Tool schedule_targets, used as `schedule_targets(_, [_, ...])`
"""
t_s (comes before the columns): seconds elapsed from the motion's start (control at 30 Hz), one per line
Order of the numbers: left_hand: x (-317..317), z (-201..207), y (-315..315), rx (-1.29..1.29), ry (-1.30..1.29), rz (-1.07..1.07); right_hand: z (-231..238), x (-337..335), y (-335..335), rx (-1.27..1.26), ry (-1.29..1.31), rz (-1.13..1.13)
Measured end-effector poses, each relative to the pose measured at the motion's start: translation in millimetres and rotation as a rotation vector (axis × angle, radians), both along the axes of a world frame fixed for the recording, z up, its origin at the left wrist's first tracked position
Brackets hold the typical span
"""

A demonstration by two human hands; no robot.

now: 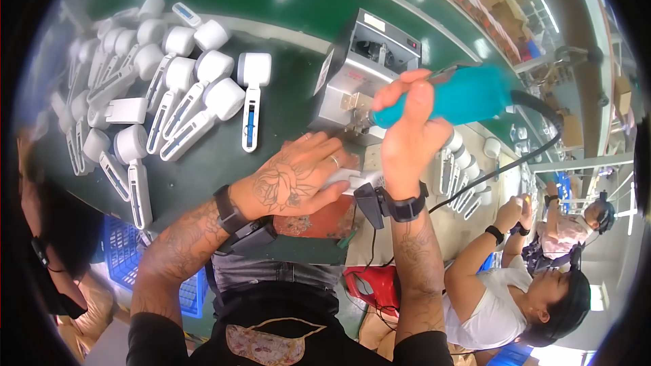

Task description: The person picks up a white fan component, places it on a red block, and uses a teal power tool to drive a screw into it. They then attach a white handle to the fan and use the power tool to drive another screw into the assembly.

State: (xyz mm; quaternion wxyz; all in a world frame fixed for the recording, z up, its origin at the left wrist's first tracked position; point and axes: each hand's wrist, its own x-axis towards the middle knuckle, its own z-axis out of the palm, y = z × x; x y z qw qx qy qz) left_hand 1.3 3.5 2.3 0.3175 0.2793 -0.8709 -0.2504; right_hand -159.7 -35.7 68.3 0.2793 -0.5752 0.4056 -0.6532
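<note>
My right hand (411, 132) is wrapped round a teal power screwdriver (458, 98) with a black cable. The screwdriver is held sideways, its tip pointing left at the front of a grey metal screw feeder (366, 61). Whether the tip touches the feeder cannot be made out. Lower and to the left, my left hand (295, 173) is closed on a white plastic part (346, 179), mostly hidden under the fingers. This part is above a reddish-brown mat (315, 224) at the bench's near edge.
Several white long-handled devices with round heads (256, 95) lie on the dark green bench at left. More stand in a row at right (464, 169). A blue crate (122, 257) is below left, a red stool (376, 288) below. A co-worker (488, 291) sits at right.
</note>
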Motion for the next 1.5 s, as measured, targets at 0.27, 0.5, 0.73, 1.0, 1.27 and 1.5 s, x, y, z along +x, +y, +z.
schedule_targets(0.27, [-1,1,-3,0.047,0.016,-0.025,-4,0,11,0.098,-0.083,0.019])
schedule_targets(0.5, [-2,2,-5,0.071,-0.055,-0.068,0,-24,81,0.133,-0.132,0.057])
schedule_targets(0.73, [-2,5,-3,0.068,-0.071,-0.076,-3,-24,97,0.196,-0.095,-0.009])
schedule_targets(1.0, [-3,6,-2,0.133,-0.065,-0.053,-9,-25,94,0.175,-0.125,0.001])
schedule_targets(1.27, [-5,6,0,0.181,-0.053,-0.054,-13,-26,94,0.181,-0.09,0.014])
schedule_targets(1.5, [-5,5,-1,0.151,-0.049,-0.04,-17,-26,92,0.161,-0.053,0.048])
